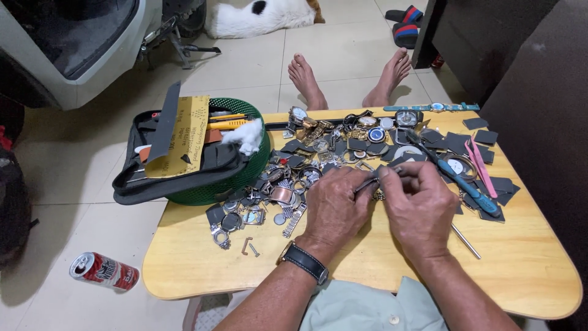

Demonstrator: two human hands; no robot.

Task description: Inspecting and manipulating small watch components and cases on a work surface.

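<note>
Forearms are getting cut off by the bottom edge. Left hand (334, 208) is curling nearly closed, pinching a small metal watch part (367, 182); right hand (419, 205) is also closing on it from the other side. The part is sitting between both fingertips above the wooden table (520, 270), mostly hidden. Beyond, a watch-parts pile (294, 178) is blurring together; green basket (248, 168) behind.
</note>
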